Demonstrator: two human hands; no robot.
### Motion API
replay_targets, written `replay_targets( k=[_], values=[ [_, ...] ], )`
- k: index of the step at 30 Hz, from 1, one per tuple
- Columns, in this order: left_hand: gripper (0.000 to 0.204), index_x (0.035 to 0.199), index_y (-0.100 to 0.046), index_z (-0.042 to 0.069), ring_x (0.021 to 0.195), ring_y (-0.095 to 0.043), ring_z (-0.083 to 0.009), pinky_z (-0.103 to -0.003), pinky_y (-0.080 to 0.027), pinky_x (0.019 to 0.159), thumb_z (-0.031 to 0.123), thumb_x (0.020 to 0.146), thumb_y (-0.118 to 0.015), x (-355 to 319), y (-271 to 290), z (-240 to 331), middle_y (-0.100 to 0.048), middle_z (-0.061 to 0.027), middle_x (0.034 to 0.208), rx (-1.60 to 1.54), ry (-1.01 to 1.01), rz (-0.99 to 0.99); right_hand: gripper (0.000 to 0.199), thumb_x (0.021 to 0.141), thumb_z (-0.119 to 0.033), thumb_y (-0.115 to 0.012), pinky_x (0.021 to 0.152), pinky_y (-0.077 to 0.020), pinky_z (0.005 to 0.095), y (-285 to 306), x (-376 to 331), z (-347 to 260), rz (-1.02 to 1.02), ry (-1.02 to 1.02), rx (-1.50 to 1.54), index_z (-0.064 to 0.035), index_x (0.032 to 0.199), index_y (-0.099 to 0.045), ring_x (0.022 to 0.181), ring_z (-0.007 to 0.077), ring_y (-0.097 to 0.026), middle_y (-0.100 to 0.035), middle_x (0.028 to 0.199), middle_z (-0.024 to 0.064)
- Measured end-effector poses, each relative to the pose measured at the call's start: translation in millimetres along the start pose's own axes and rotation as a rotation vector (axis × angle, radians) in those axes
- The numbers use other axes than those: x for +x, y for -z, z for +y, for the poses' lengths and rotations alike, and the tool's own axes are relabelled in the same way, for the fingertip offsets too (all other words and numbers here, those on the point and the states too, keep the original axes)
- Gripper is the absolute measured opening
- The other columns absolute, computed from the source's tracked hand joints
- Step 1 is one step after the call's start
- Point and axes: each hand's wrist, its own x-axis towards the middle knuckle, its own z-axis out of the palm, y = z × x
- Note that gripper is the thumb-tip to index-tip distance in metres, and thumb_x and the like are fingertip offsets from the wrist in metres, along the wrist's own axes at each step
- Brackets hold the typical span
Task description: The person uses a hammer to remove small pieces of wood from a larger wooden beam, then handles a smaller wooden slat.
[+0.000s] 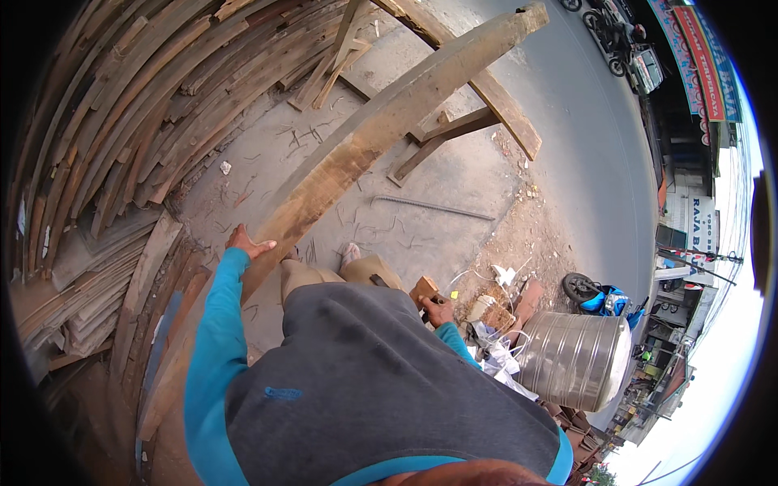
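Outdoors, in the head view, the left hand (250,242) clasps the edge of a long beam (348,162), apparently to steady it where it slants across a wooden trestle (512,120) propping its far part; the right hand (438,310) grips a brown wooden piece (423,289).

The left arm (212,348), in a teal sleeve, runs up from 7 o'clock, its forearm slanting toward 1 o'clock. The left hand (250,241) lies at 9 o'clock, back upward, its thumb (266,246) spread toward 3 o'clock. At 5 o'clock, near centre, the right hand (438,310) has its fingers bent; how firmly they close is too small to tell. The right forearm (456,342) points toward 11 o'clock, partly hidden by the torso (348,381) at 6 o'clock.
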Motion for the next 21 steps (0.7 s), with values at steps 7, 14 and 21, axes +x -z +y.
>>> replay_targets(
  k=[7,14,21],
  values=[
    [0.098,0.132,-0.038,0.005,0.131,-0.038,-0.0378,-0.053,-0.034,0.11,0.043,0.059,-0.091,-82.4,-51.1,62.9,-0.043,-0.0196,0.134,0.16,0.031,0.276,0.038,0.081,-0.03,-0.078,0.069,-0.0509,0.0358,61.0,87.3,22.4,-0.093,0.322,-0.289,0.0011,0.101,-0.07,0.075,0.0192,-0.064,-0.07,0.084,0.0118],
    [0.08,0.124,-0.042,0.007,0.121,-0.047,-0.04,-0.053,-0.035,0.102,0.028,0.061,-0.087,-79.6,-127.1,19.5,-0.049,-0.0176,0.123,0.082,0.025,0.488,0.04,0.078,-0.029,-0.08,0.071,-0.051,0.0356,96.3,112.7,-48.6,-0.275,0.502,-0.512,0.0008,0.103,-0.07,0.077,0.0182,-0.063,-0.07,0.086,0.0107],
    [0.104,0.139,-0.039,0.009,0.124,-0.045,-0.0359,-0.049,-0.03,0.105,0.029,0.05,-0.089,-69.2,-104.6,45.1,-0.048,-0.0175,0.129,0.106,-0.069,0.423,0.023,0.085,-0.022,-0.076,0.054,-0.0419,0.0302,86.1,133.8,-4.7,-0.502,0.435,-0.344,-0.0013,0.081,-0.065,0.06,0.0124,-0.053,-0.062,0.07,0.0045]
  ],
)
